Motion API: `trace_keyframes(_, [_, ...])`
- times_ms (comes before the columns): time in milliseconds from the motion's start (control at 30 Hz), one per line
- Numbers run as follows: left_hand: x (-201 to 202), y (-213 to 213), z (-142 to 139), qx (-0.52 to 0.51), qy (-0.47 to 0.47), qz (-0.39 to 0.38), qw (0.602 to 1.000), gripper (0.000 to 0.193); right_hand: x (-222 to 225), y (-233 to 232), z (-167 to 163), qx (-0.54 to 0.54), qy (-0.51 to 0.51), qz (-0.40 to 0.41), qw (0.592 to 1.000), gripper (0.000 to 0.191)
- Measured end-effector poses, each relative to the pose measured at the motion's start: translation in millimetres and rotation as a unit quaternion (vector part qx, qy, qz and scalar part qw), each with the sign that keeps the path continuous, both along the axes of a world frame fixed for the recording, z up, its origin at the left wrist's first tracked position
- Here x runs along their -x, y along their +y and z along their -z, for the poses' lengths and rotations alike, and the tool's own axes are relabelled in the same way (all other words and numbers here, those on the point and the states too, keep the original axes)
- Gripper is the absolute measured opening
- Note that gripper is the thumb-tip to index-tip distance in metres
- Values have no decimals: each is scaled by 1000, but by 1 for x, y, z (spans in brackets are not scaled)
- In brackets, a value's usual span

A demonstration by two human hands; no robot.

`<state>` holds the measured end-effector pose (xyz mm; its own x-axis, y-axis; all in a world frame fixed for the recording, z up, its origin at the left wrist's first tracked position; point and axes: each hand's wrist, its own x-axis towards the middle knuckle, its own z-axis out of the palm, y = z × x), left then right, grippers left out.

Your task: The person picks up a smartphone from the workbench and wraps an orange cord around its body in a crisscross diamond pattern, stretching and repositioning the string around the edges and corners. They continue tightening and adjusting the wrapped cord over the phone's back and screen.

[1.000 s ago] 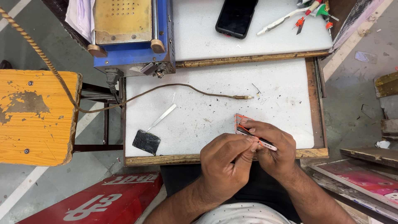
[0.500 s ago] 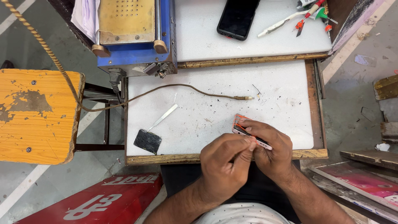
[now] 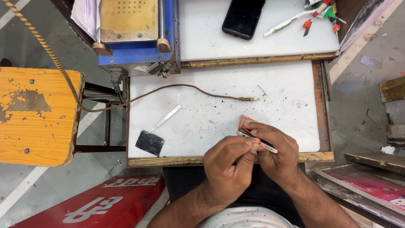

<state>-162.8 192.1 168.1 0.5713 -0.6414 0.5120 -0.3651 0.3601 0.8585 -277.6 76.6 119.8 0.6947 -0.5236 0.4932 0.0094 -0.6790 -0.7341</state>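
R grip (image 3: 276,154) clamps phone frame (image 3: 253,135) edge-on | L grip (image 3: 230,164) pinches its near edge

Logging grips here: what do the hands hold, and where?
The right hand grips a slim white-and-orange phone-like device along its edges; the left hand pinches its near edge.

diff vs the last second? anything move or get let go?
Nothing visibly changed. Both hands, left hand and right hand, keep gripping the thin phone part over the white board's near edge. Cable, black scraper and phone lie as before.
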Motion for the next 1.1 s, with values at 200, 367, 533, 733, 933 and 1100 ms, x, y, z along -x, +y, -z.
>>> trace_keyframes(200, [-11, 2, 1, 16, -132, -33, 991, 27, 0, -2, 2, 0, -4, -4, 1000, 26])
trace_keyframes(367, [-5, 3, 1, 7, -135, -18, 991, 25, -1, 1, 1, 5, -2, 0, 1000, 19])
trace_keyframes(533, [-5, 0, 2, -1, 53, 37, 998, 16, 1, 0, -1, 0, 4, 0, 1000, 26])
trace_keyframes(733, [-8, 1, -1, 8, -116, -38, 992, 19, 0, -2, -2, 1, 7, 4, 1000, 26])
trace_keyframes(933, [-4, 2, -5, -7, -63, -3, 998, 17, 1, 0, -1, 15, 7, 0, 1000, 25])
trace_keyframes(1100, [-3, 0, 2, -10, 138, 67, 988, 6, 6, -2, 2, -16, 4, -12, 1000, 27])
